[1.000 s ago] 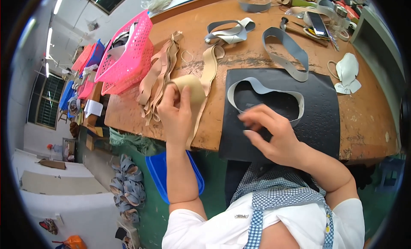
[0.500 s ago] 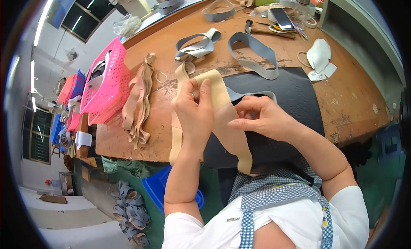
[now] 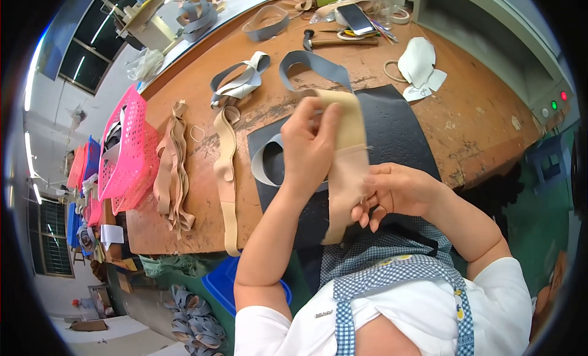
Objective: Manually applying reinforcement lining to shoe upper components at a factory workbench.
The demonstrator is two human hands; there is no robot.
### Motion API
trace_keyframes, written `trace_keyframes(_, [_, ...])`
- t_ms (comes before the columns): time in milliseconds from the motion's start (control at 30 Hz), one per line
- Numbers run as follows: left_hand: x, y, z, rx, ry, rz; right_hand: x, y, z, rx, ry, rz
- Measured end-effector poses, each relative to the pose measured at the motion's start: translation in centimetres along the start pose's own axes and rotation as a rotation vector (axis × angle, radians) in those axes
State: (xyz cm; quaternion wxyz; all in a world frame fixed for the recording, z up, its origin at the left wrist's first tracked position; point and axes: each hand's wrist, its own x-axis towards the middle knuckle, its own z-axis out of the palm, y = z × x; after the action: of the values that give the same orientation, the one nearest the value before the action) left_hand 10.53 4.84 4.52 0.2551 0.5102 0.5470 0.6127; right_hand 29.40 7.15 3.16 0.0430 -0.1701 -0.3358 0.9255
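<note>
A wide strip of fabric [image 3: 348,172], yellow-beige at its top and pinkish below a seam, hangs upright in front of me. My left hand [image 3: 310,142] is closed round its upper part, thumb on the front face. At the strip's right edge, my right hand [image 3: 401,189] pinches with its thumb and curled fingers. Beneath both hands lies a black mat [image 3: 395,123]. A grey loop of band [image 3: 264,163] rests on the mat beside my left wrist, and a second grey loop [image 3: 321,65] stands behind the strip.
A narrow beige strap [image 3: 226,172] and a bundle of pinkish strips [image 3: 174,172] lie on the wooden table [image 3: 484,114] at left, near a pink basket [image 3: 125,154]. Farther back are a hammer [image 3: 343,42], a phone [image 3: 356,19], a grey-white loop [image 3: 242,80] and a white cut piece [image 3: 418,62].
The view has shifted, so the table things sit farther left. My left hand has swung the strip toward the right, more upright. My right hand has come lower along its edge.
</note>
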Motion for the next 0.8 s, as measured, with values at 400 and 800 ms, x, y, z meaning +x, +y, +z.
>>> trace_keyframes(400, [-7.2,3.7,-0.6,0.070,-0.376,-0.411,-2.2,3.2,-1.6,0.043,0.531,-0.565])
trace_keyframes(800, [-7.9,0.3,-0.6,-0.494,-0.247,-0.639,-0.7,5.3,-1.2,-0.245,0.565,-0.656])
